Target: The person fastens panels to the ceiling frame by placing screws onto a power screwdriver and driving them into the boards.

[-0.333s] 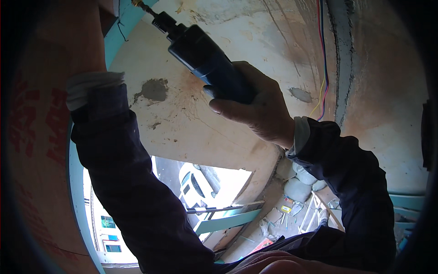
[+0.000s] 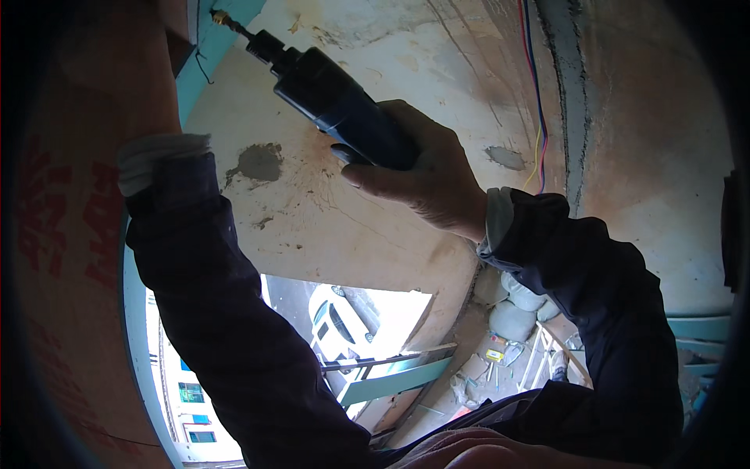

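My right hand (image 2: 426, 168) is closed around the rear of a dark power drill (image 2: 340, 102), thumb along its near side. The drill tilts up and to the left. Its black chuck holds a bit (image 2: 230, 23) with a brass-coloured end, close to a teal strip (image 2: 205, 74); I cannot tell if they touch. My left arm (image 2: 223, 289) reaches up along the left, its grey cuff (image 2: 164, 160) in front of a reddish-brown board (image 2: 62, 313) with red lettering. Beyond the cuff, my left hand's fingers cannot be made out in the dim area.
A stained, patched wall (image 2: 351, 227) lies behind the drill. Red, blue and yellow wires (image 2: 537, 102) hang beside a grey filled channel (image 2: 573, 117). Below, an opening shows a white car (image 2: 340, 320). Filled sacks (image 2: 512, 320), a wooden frame (image 2: 539, 356) and litter lie on the floor.
The drill and my right hand have shifted slightly left in the picture, and the background has shifted a little too. My grip on the drill is the same.
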Demonstrator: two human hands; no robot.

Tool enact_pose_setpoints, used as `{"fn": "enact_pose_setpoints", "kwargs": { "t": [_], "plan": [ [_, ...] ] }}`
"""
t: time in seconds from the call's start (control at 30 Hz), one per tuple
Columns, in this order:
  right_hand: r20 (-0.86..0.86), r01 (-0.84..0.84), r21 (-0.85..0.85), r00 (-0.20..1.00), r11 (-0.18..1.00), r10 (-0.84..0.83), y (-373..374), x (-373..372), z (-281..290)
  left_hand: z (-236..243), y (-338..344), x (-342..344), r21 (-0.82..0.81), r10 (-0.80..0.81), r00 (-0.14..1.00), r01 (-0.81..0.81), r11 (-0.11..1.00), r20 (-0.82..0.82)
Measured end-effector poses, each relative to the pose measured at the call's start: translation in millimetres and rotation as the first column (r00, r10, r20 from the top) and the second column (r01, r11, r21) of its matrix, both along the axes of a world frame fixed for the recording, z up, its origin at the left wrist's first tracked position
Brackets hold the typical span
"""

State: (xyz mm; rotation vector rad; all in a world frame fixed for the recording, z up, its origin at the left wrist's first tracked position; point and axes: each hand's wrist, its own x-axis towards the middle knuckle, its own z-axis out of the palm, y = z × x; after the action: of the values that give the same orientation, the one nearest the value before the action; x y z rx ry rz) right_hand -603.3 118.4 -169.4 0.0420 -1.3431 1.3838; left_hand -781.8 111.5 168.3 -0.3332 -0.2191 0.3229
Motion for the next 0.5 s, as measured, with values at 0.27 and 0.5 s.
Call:
{"fn": "enact_pose_setpoints", "kwargs": {
  "t": [0.27,0.5],
  "plan": [
    [-0.002,0.002,-0.025,1.0,1.0,-0.003,1,-1,-2,-8,3,14,-0.174,-0.086,0.985,0.112,0.978,0.151],
    [0.043,0.018,-0.005,0.999,1.0,-0.018,5,4,5,-1,16,11,-0.089,-0.078,0.988,0.09,0.992,0.131]
  ]
}}
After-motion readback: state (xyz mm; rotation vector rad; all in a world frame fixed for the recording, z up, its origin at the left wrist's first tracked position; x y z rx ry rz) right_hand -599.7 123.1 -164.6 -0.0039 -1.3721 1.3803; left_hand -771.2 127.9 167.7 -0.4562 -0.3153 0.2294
